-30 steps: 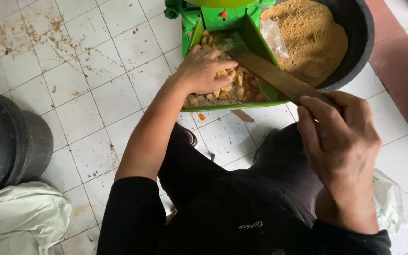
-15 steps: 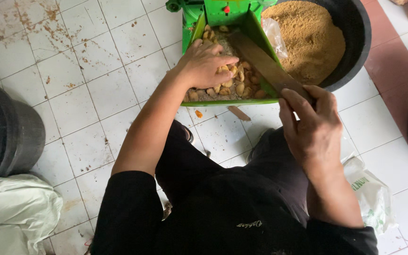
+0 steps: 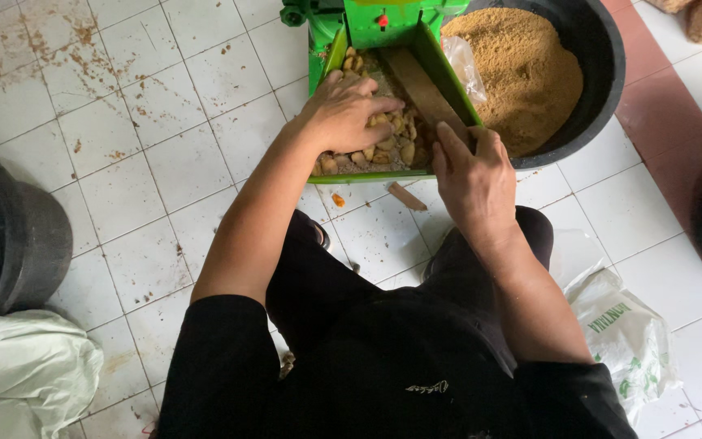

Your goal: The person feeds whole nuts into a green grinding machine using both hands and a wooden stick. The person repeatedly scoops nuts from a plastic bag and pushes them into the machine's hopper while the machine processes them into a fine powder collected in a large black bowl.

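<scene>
Since a moment ago the right hand (image 3: 471,175) has slid up the wooden stick (image 3: 420,85), still gripping it, in the green tray (image 3: 367,176), while the left hand (image 3: 349,110) presses loosely curled on the chunks (image 3: 392,142).

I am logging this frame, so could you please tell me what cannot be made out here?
Head view only:
- Green machine: its upper part is cut off by the top edge.
- Wooden stick: its near end is hidden under the right hand.
- Pale chunks: partly covered by the left hand.
</scene>
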